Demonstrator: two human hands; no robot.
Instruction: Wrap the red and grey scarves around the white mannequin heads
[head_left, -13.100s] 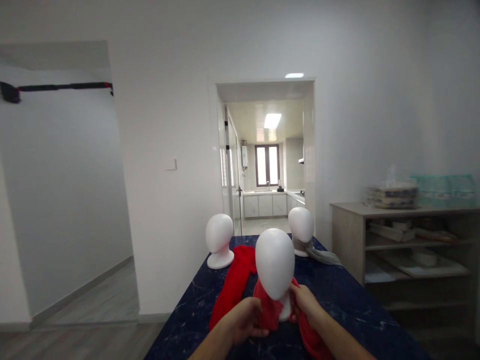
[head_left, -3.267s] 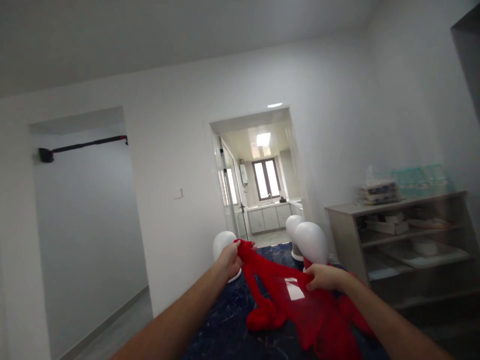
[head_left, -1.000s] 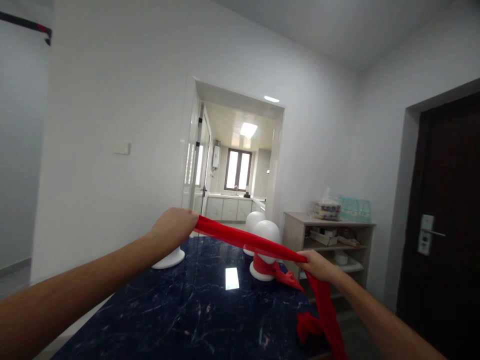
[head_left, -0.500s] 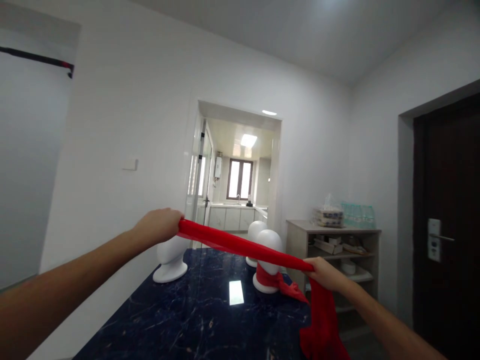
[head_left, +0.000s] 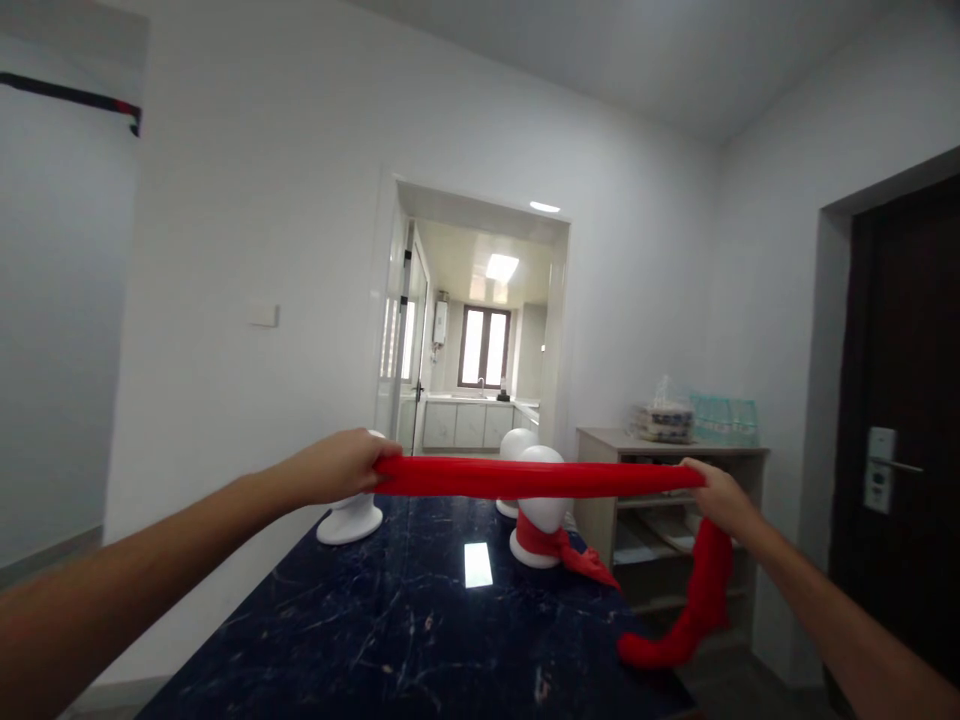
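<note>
A red scarf (head_left: 525,478) is stretched level between my two hands above the table. My left hand (head_left: 349,465) is closed on its left end, in front of a white mannequin head (head_left: 352,522) that it mostly hides. Further along, my right hand (head_left: 716,497) grips the scarf, and a loose length hangs below it beside the table's right edge. Behind the taut cloth stands another white mannequin head (head_left: 541,512) with a red scarf (head_left: 559,548) tied round its neck, one end trailing right. A third white head (head_left: 516,442) shows partly behind that one.
The dark blue marble-patterned table (head_left: 390,630) reflects a bright light patch. Right of it stands a shelf unit (head_left: 596,490) with wrapped packs and bottles on top. Beyond a doorway lies a kitchen (head_left: 469,420). A dark door (head_left: 907,400) is at the far right.
My hands have moved apart, the right one up and to the right, pulling the scarf longer and level. Its hanging end has swung right. The view has shifted slightly.
</note>
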